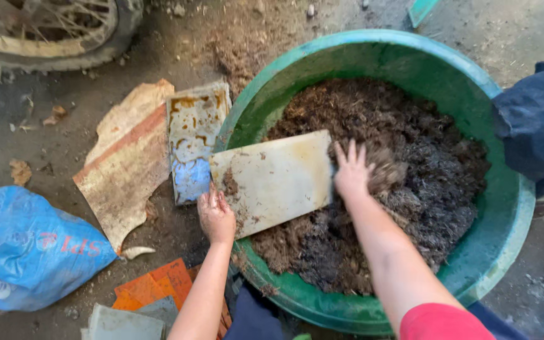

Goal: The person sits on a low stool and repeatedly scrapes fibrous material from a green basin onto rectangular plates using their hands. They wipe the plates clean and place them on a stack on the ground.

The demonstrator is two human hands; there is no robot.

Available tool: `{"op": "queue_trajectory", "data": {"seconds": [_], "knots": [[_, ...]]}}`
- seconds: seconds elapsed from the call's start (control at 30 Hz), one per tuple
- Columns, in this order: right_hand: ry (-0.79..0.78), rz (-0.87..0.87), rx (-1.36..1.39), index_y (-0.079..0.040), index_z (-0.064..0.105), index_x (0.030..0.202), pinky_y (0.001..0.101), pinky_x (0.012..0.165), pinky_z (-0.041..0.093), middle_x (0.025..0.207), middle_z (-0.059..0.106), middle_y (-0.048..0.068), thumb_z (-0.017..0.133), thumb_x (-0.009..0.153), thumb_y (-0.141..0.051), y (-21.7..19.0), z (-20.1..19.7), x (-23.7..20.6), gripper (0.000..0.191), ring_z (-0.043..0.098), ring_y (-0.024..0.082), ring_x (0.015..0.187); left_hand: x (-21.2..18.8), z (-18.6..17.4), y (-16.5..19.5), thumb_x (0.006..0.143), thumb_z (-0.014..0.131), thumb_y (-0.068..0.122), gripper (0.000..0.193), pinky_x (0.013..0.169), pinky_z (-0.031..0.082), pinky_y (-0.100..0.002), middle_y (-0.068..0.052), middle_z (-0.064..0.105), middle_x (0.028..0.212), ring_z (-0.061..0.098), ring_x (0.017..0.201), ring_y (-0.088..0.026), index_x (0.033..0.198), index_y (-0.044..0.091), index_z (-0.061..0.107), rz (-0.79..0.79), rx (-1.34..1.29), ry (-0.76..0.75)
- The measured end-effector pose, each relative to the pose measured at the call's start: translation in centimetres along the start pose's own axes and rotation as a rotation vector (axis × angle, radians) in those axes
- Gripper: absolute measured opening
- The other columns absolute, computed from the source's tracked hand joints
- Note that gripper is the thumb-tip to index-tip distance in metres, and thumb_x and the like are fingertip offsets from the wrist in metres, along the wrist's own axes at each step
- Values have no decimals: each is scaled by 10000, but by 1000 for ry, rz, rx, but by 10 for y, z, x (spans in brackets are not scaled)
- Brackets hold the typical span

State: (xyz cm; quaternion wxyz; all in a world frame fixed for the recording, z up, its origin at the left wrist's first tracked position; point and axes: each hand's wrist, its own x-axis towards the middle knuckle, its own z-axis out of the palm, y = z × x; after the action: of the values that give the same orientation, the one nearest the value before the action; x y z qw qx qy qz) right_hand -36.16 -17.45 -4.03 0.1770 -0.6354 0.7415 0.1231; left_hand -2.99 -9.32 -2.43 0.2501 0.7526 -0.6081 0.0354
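**Scraping soil mix with a flat board in the green tub**

Dirt floor lies strewn with a blue sack, torn cardboard and orange scraps at your left. Your left hand grips the near corner of the pale flat board, which is tilted over the rim of the green tub. Your right hand, fingers spread wide, presses against the board's far edge and touches the dark soil mix. You look mid-way through gathering soil; pushing more likely needs the board steadied.
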Motion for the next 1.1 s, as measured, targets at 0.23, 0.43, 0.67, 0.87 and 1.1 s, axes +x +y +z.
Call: {"op": "queue_trajectory", "data": {"seconds": [0.23,0.43,0.67,0.87,1.1], "knots": [[-140,-8,-109,-335,488,1483,651,1103,379,1719,51,100,680,906,-248,54,-12,-22,614,78,440,1553,-7,-2,7,1003,587,166,429,873,510,-502,-226,636,1142,597,1060,-414,1420,69,611,-139,-118,-137],[-202,174,19,-370,562,1449,472,1054,551,1604,375,131,799,822,-297,64,-28,-61,674,462,442,1409,1,-3,17,993,641,186,367,892,521,-462,-166,661,1028,625,1003,-366,1352,115,667,-179,-231,-65],[-3,-192,522,-349,338,1562,533,1116,428,1663,251,124,744,742,-380,-14,-17,-69,916,408,388,1404,-1,6,18,1052,572,134,279,888,525,-420,-139,706,1126,653,1006,-339,1304,92,684,-322,-613,7],[293,-540,379,-341,299,1591,649,1199,152,1725,76,130,637,888,-562,-49,38,-70,811,111,416,1554,-13,-18,10,1016,629,131,225,845,540,-329,-99,725,1097,644,935,-215,1218,82,715,-471,-902,-92],[373,-861,407,-260,397,1545,658,1206,159,1655,194,145,590,977,-405,-84,95,-100,616,199,434,1505,-47,-56,-2,861,713,5,351,783,605,-289,-79,701,1046,716,896,-168,1209,23,668,-464,-643,-524]]}}
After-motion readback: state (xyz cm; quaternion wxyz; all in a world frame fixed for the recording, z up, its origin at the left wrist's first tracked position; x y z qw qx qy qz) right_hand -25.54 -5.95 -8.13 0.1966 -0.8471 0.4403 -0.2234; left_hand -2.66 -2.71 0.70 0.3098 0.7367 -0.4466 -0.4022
